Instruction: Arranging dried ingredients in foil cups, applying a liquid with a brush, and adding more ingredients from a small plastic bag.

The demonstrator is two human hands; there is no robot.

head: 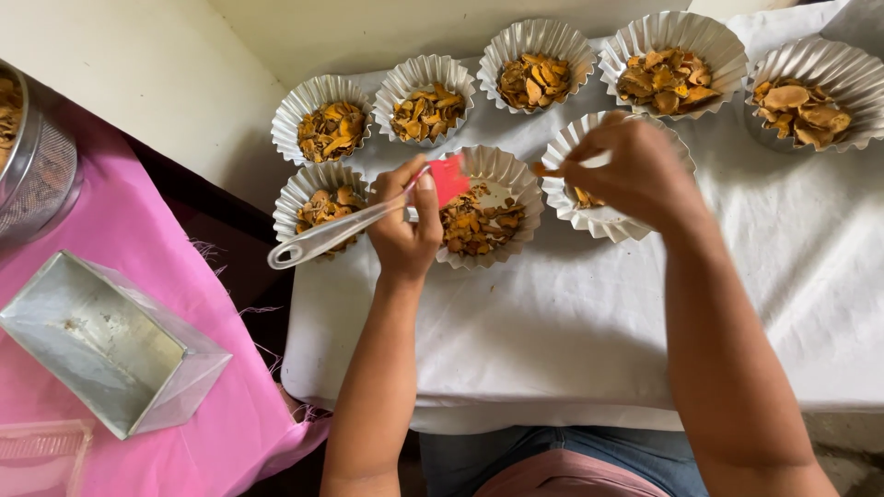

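— What's your left hand [405, 225] doing?
— Your fingers are clamped on a spatula [368, 216] over the middle cup [488, 207].
— And the right [631, 175]?
— Pinching a chip [537, 169] above the next cup [599, 216], mid-bench [589, 322].

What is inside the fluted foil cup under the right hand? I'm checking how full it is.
Only a few orange-brown dried slices show in the fluted foil cup. The right hand covers most of its inside, so how full it is cannot be seen.
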